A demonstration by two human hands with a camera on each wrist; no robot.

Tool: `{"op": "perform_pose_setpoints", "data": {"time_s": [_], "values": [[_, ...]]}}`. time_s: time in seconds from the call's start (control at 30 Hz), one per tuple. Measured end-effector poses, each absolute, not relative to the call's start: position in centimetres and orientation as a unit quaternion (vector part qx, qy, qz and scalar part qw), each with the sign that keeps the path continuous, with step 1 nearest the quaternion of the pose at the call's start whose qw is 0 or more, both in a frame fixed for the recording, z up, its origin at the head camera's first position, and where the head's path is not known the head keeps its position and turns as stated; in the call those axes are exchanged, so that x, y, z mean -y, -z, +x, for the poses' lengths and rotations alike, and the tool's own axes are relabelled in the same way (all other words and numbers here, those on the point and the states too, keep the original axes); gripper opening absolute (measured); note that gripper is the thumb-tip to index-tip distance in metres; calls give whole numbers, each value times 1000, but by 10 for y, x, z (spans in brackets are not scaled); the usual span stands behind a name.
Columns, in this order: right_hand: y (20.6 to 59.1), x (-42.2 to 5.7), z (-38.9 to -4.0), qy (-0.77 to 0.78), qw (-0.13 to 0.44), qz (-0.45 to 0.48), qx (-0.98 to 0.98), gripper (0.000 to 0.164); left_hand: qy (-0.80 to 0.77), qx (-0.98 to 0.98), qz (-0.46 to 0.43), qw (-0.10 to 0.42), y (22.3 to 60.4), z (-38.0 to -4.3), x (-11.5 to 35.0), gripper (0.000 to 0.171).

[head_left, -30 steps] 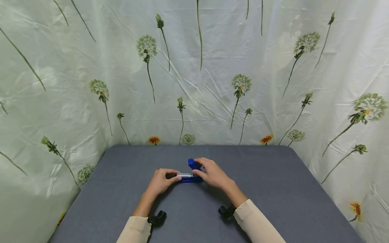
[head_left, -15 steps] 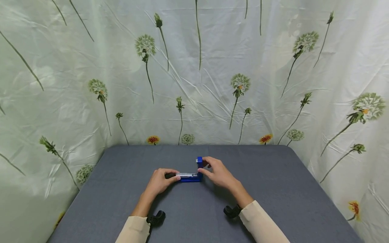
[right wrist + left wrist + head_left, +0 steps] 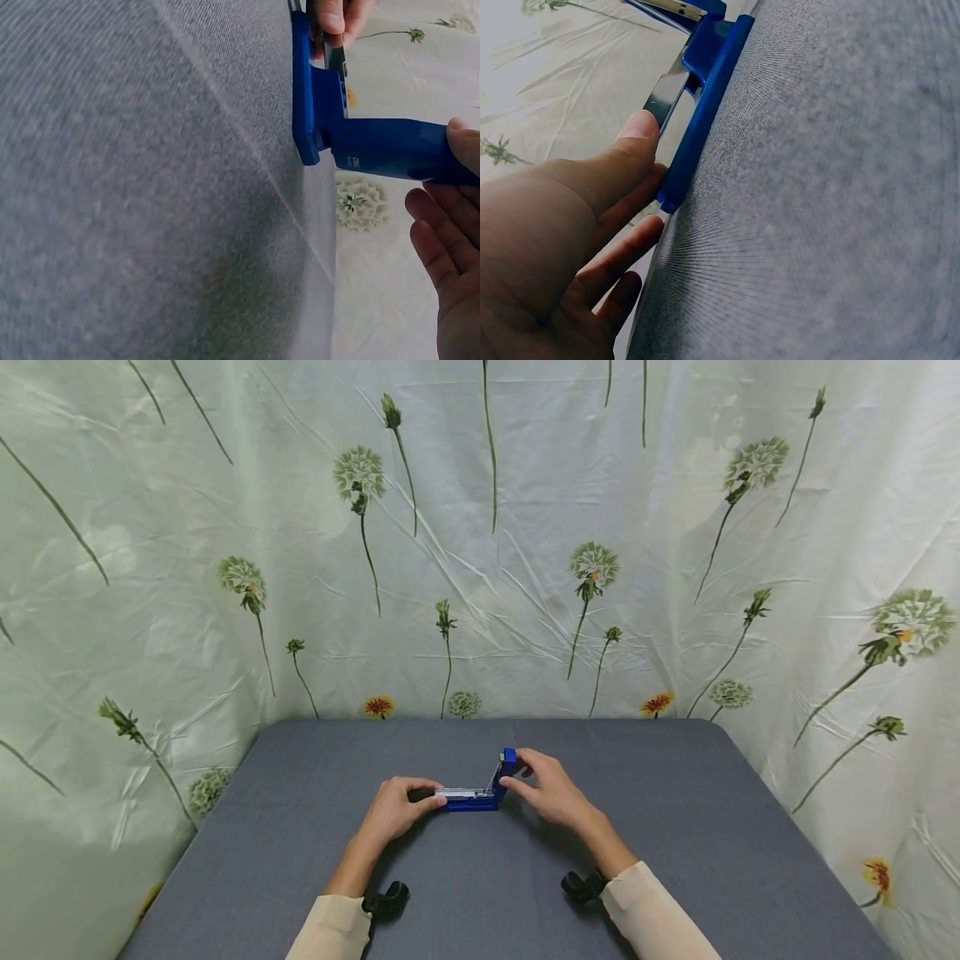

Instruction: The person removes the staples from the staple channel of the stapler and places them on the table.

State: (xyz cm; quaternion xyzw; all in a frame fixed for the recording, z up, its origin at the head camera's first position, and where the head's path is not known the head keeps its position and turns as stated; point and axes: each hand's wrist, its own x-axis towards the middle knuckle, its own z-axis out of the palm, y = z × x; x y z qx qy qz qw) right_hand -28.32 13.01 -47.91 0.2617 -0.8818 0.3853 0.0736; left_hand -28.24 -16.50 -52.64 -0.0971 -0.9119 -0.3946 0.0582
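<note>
A blue stapler (image 3: 471, 806) sits on the grey cloth-covered desk (image 3: 637, 835), midway between the person's two hands, its top cover (image 3: 394, 146) swung up and tilted slightly to the right. The left hand (image 3: 393, 807) pinches the free end of the metal staple magazine (image 3: 459, 792), while the right hand (image 3: 553, 790) grips the raised cover near its tip.

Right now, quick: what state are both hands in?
Left hand: holding the metal magazine of the blue stapler.
Right hand: holding its raised top cover.
</note>
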Motion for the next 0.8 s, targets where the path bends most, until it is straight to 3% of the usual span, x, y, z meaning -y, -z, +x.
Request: {"op": "perform_pose_setpoints", "data": {"time_s": [0.8], "values": [[501,-164,-283,-456,41,174,872,31,398,911,-91,54,528,-283,165,16]]}}
